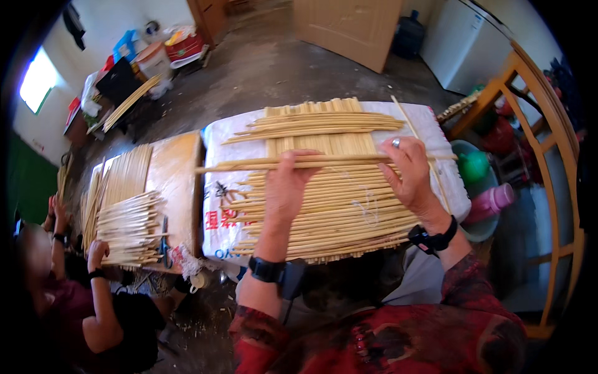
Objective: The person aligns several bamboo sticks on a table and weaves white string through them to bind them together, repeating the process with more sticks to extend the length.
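Observation:
A few long pale-yellow plant stalks stretch crosswise between my hands above the table. My left hand pinches them left of their middle, and my right hand, with a ring, grips them near the right end. Below lies a mat-like row of similar stalks, side by side with uneven left ends. Beyond my hands, a loose bundle of stalks rests across a flat panel of pale strips. One thin stalk slants along the right side. White printed sheeting covers the tabletop.
At the left, a co-worker's hand touches stalks on a second table, where scissors lie. A basin with green and pink containers stands right, beside a wooden frame. A door and white fridge are farther off.

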Available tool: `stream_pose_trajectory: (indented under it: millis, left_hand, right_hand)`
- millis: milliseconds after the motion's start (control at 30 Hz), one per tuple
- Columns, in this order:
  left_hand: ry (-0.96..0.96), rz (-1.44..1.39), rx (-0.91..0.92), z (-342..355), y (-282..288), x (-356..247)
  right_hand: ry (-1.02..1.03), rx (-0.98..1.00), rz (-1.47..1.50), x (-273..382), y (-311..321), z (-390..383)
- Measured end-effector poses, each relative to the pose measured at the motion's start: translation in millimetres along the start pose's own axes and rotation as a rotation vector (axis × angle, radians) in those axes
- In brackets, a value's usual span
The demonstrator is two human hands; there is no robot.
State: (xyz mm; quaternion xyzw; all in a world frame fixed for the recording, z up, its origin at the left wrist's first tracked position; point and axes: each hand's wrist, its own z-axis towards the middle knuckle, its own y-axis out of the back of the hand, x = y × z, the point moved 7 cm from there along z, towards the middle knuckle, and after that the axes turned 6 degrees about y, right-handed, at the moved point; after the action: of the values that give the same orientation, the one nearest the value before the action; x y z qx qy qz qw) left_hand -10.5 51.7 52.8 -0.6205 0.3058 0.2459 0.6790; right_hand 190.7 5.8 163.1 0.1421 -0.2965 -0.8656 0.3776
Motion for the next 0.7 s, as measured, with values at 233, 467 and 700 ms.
stream_pose_trajectory:
  millis: [233,467,700]
  left_hand:
    - [-0.008,-0.140,-0.046,7.1,16.0,9.9]
    - [0.092,-0.114,-0.074,8.8,21.1,35.2]
    - [0.109,-0.063,-0.040,12.9,12.1,48.7]
  right_hand:
    - [-1.078,0.086,1.331,-38.3,-81.8,-88.3]
    - [-1.218,-0.387,1.713,-73.3,-83.5,-101.7]
    - [-1.324,-0.407,1.776,-81.2,-79.9,-114.7]
